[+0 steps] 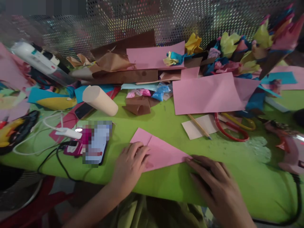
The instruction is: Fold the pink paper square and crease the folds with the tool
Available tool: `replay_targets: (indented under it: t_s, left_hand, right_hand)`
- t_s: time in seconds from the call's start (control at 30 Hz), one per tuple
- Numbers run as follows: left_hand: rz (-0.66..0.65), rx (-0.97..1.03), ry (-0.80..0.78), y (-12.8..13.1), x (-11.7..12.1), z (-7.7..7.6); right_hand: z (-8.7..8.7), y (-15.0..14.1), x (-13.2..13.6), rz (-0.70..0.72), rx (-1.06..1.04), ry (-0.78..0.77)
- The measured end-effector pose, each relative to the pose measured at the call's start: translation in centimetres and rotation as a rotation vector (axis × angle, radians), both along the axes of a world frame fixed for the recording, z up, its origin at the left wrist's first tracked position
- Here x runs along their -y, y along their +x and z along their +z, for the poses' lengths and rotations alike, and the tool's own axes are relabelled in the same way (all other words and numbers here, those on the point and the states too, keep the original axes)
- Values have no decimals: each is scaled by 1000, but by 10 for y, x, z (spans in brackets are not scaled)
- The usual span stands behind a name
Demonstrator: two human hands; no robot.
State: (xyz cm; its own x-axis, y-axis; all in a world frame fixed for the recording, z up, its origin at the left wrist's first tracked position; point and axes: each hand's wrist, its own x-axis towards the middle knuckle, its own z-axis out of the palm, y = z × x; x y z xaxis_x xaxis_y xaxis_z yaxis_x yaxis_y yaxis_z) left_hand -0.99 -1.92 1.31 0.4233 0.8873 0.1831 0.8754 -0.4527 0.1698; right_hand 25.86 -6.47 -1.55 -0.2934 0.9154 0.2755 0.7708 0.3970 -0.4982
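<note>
A folded pink paper triangle [161,151] lies on the green table [256,177] near its front edge. My left hand [130,164] rests flat on the triangle's left part, fingers stretched out. My right hand [213,183] lies palm down at the triangle's right tip, its fingertips touching the corner. Neither hand grips anything.
A phone [96,142] with cables lies left of my left hand. Behind are a large pink sheet [206,93], a pencil [199,126] on a pale card, red-handled scissors [231,128], a cream paper roll [99,99] and piles of coloured and brown paper. A glue gun [288,148] sits right.
</note>
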Motion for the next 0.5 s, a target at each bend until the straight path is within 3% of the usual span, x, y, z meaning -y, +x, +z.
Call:
replay_targets:
  t_s: [0.13, 0.5]
  left_hand:
    - [-105, -26, 30, 0, -1, -3]
    - [-225, -90, 49, 0, -2, -1]
  right_hand:
    - [0, 0, -1, 6, 10, 5]
    - [1, -1, 0, -6, 0, -3]
